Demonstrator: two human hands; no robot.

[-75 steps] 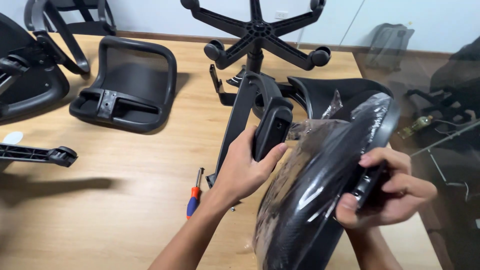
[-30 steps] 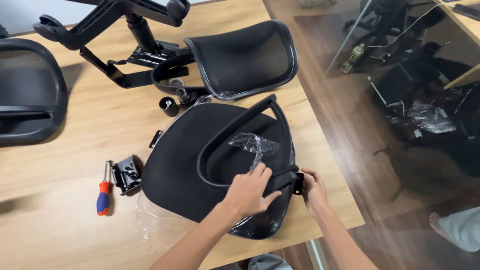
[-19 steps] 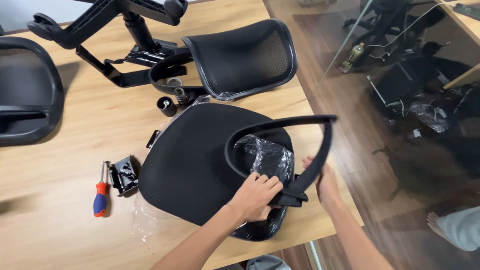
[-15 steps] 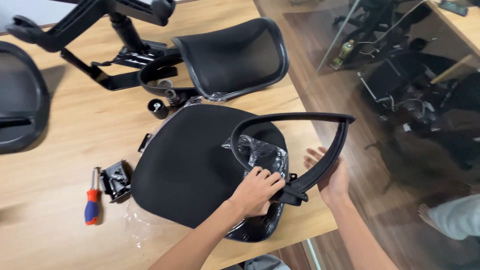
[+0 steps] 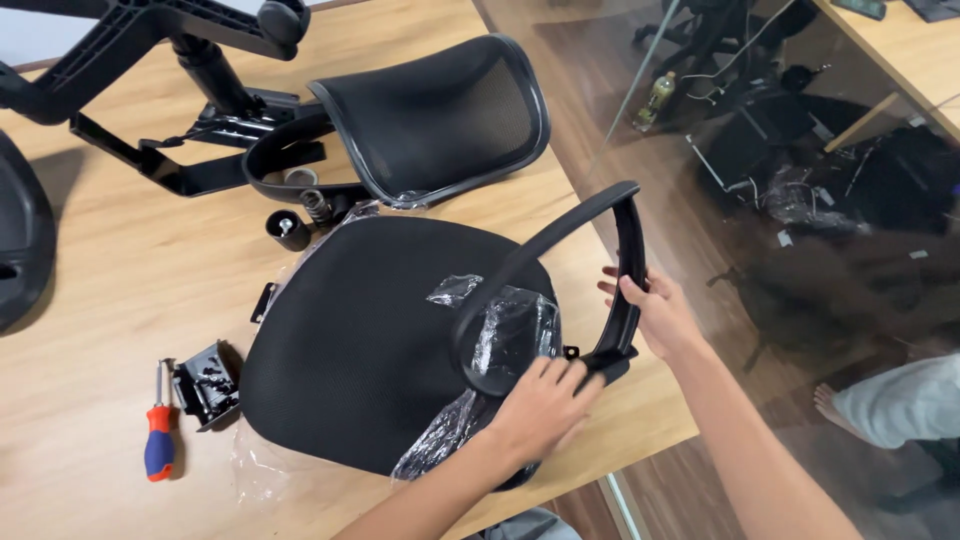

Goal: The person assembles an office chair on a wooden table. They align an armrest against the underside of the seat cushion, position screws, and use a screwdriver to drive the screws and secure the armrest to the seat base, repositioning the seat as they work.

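Black plastic armrest (image 5: 560,275) is standing tilted above the seat cushion (image 5: 370,340), which is lying on the wooden surface (image 5: 120,270). The left hand (image 5: 540,405) is pressing palm-down with closed fingers on its lower end, while the right hand (image 5: 655,310) is gripping its upright bar from the side. I am counting one armrest, one seat cushion, one mesh backrest (image 5: 440,115), one screwdriver (image 5: 160,430).

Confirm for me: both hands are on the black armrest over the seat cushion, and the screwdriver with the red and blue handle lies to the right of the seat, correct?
Not quite. In the head view the screwdriver lies to the left of the seat cushion, beside a small black bracket. The rest holds: left hand and right hand are both on the armrest.
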